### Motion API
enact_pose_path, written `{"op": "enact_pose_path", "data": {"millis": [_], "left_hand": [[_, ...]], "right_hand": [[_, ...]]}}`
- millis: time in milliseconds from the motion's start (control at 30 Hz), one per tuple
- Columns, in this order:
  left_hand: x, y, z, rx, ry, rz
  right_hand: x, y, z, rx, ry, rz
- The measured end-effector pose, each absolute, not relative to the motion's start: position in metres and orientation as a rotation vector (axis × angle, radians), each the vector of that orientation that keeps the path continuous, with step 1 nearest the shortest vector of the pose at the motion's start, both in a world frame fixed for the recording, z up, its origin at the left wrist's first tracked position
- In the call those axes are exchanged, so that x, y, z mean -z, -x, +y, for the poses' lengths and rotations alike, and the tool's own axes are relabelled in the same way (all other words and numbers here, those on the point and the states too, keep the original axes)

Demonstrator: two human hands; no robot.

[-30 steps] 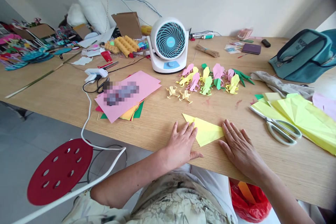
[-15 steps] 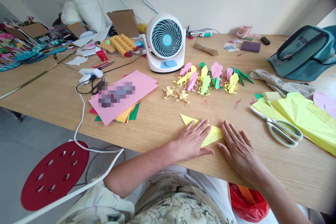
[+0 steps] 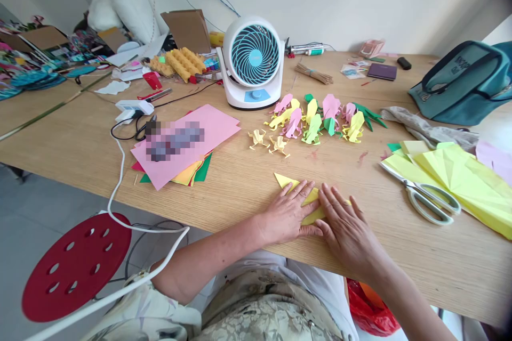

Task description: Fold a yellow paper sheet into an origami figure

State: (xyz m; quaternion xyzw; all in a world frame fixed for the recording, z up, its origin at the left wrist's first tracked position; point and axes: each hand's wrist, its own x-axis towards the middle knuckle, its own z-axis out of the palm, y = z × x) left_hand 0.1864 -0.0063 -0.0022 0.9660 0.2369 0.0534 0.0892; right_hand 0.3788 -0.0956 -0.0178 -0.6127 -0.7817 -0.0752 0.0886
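We are pressing a thin, pointed sheet of folded yellow paper (image 3: 312, 217) onto the wood-grained table (image 3: 224, 197) at its near side, our left hand (image 3: 288, 214) and right hand (image 3: 347, 224) lying flat, fingers outstretched. The right hand is now resting farther left than before, covering the paper's right part.

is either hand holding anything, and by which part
Nothing is gripped: the left hand and right hand lie flat over the yellow paper.

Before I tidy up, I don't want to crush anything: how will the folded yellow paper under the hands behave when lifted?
The paper is probably light, since it looks thin. Its overlapping folds likely make it stiffer than one sheet, but the narrow tip may bend easily.
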Motion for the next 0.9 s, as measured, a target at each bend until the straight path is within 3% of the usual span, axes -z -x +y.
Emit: {"op": "enact_pose_path", "data": {"millis": [167, 600, 900], "left_hand": [[0.001, -0.185, -0.005, -0.116, -2.868, 0.700], [0.007, -0.158, -0.001, -0.076, -2.866, 0.827], [-0.013, -0.153, 0.006, -0.096, -2.826, 0.889]], "right_hand": [[0.025, -0.384, -0.092, 0.130, 1.779, -2.368], [0.028, -0.401, -0.113, 0.305, 1.967, -2.238], [0.025, -0.389, -0.130, 0.380, 1.974, -2.176]]}}
